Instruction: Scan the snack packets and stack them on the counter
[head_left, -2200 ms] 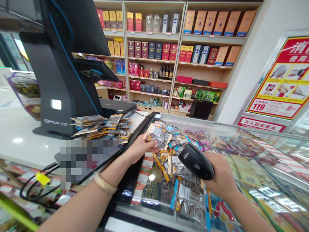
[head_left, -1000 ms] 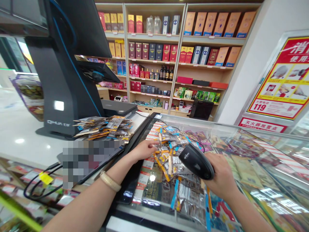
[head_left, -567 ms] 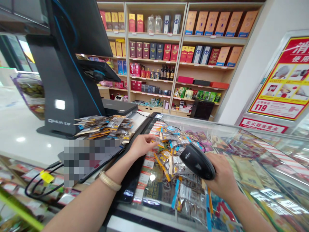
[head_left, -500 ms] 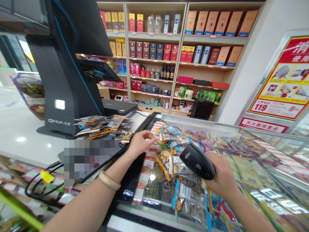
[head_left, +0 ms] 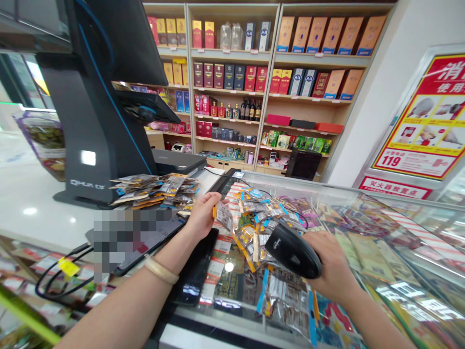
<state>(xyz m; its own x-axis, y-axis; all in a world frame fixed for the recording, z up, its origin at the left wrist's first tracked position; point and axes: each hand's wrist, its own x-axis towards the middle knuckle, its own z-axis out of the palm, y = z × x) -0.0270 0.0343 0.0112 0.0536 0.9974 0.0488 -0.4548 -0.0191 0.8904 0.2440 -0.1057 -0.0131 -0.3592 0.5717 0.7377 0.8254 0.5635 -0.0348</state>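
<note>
Left hand [head_left: 203,214]: pinching a packet [head_left: 224,216], left of the loose pile [head_left: 258,205]
Right hand [head_left: 330,264]: curled around the scanner [head_left: 292,249], over the loose pile's right side
Stack [head_left: 160,190]: farther left of the loose pile

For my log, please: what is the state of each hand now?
Left hand: closed, holding a small packet.
Right hand: closed, holding the black scanner.

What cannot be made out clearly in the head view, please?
All in the head view:
Right hand: grip partly hidden by the scanner and itself.
Packet in the left hand: print too small to read.
Flat device: largely masked by pixel blocks.
Monitor: cut off by the top edge.
</note>
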